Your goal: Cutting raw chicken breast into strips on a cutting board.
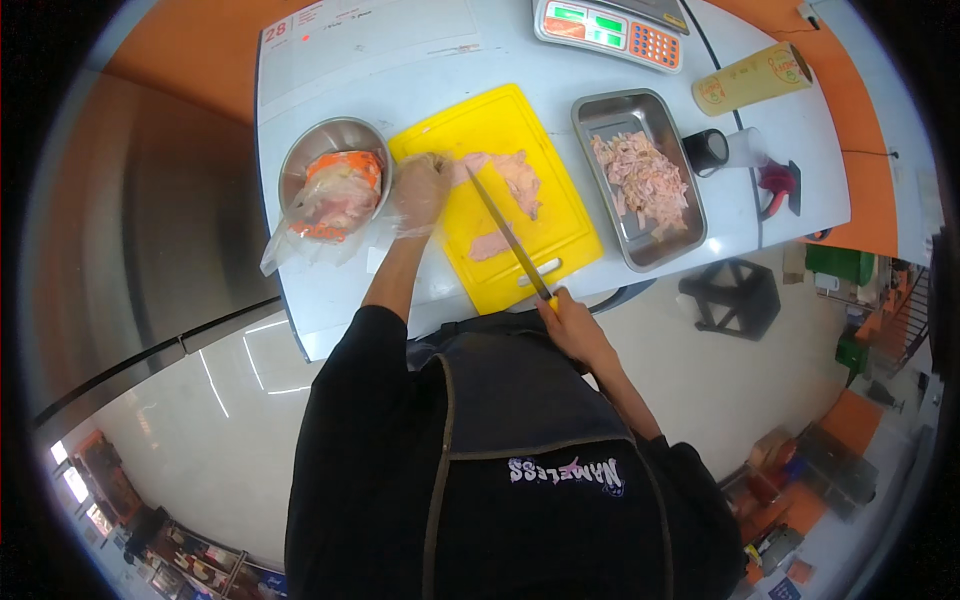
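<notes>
My left hand [421, 191], in a clear plastic glove, is at the left edge of the yellow cutting board [555, 217], its fingers closed on the end of a pale meat piece [471, 166]. My right hand [574, 322] is bare and grips the yellow handle of a long knife [506, 229]. The blade slants over the board, its tip beside that piece. Another raw meat piece [519, 180] lies to the right of the tip, and a smaller one [491, 244] rests lower, partly behind the blade.
Left of the board, a steel bowl [294, 154] holds bagged meat [341, 195]. A steel tray [628, 255] of cut meat [645, 180] stands right. Beyond are a digital scale [611, 34], a film roll [752, 79] and a black cup [706, 150]. A black stool [739, 300] stands on the floor.
</notes>
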Demonstrator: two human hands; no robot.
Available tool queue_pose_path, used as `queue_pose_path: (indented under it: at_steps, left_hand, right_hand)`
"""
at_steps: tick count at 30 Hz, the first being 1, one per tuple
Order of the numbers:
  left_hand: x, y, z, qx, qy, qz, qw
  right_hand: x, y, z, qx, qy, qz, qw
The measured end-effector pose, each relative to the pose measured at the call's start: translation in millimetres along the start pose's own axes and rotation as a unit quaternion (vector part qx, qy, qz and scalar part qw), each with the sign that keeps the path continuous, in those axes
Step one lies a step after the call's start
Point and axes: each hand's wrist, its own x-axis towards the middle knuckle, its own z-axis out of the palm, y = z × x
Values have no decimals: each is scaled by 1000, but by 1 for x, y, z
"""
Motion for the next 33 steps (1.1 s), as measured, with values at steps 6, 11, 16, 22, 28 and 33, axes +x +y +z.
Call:
queue_pose_path:
  at_steps: [6,11,16,22,28,33]
  left_hand:
    - [-33,57,23,-21,11,320,947]
    - [-51,56,69,-414,-139,144,888]
    - [-24,37,46,-47,-115,243,962]
    - [20,33,-17,-75,-128,81,986]
    - [16,31,-13,101,-190,268,939]
    - [-1,38,-20,92,-352,277,889]
  right_hand:
    - [-57,33,-35,261,-13,102,960]
    - [-47,28,-47,247,75,123,958]
    - [-47,30,-49,252,14,100,962]
    - [-67,64,-58,54,-41,62,996]
    - [-79,79,-71,-200,94,-38,975]
    - [-75,96,-68,-210,103,-65,970]
